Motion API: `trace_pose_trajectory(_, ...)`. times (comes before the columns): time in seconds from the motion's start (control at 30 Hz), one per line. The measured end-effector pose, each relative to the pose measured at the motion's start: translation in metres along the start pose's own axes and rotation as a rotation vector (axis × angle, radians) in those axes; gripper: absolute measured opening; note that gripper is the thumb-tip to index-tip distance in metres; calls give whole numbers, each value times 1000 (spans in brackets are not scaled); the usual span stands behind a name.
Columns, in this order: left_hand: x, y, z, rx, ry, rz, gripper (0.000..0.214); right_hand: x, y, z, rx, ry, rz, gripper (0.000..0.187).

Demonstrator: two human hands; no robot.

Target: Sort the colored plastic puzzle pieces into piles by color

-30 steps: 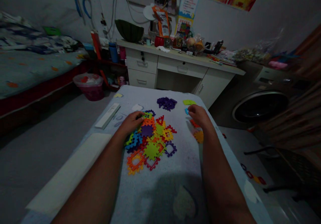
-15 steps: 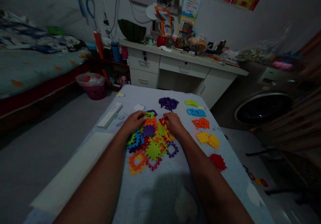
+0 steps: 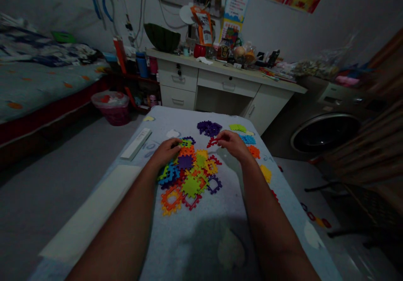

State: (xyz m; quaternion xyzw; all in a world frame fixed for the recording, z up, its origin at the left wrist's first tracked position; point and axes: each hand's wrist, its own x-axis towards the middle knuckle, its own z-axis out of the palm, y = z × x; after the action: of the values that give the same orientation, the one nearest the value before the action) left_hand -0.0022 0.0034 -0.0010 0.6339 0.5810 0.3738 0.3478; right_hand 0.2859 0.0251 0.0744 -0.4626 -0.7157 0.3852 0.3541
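Note:
My right hand [image 3: 233, 143] pinches a red interlocking building piece [image 3: 212, 142] above the cloth, just in front of the purple pile [image 3: 209, 128]. At the far left side of a mixed heap, my left hand [image 3: 166, 151] has its thumb and fingers closed at the edge of a green window-shaped building piece [image 3: 185, 144]. The heap holds flat toothed plastic pieces in several colours, among them a purple square [image 3: 185, 162], a green square [image 3: 190, 186], an orange frame [image 3: 171, 199] and a purple frame [image 3: 214, 184].
Down the table's right side lie green [image 3: 238, 128], blue [image 3: 248, 139], orange [image 3: 253, 152] and yellow [image 3: 266, 173] groups, partly behind my right arm. A long white box [image 3: 136, 144] and a white sheet [image 3: 91, 214] lie on the left. A desk [image 3: 179, 77] stands beyond.
My right hand has lifted a red piece from the heap and moved right with it. My left hand stays at the heap's left edge. The view has shifted slightly.

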Motion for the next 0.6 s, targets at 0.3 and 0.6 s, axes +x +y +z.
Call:
trace_pose_trajectory(0.3, 0, 0, 0, -28, 22, -15, 43, -67, -15, -64, -31, 2, 99, 18)
trace_pose_trajectory(0.6, -1, 1, 0, -13, 28, -40, 48, -168, 34, -91, -25, 96, 275, 14)
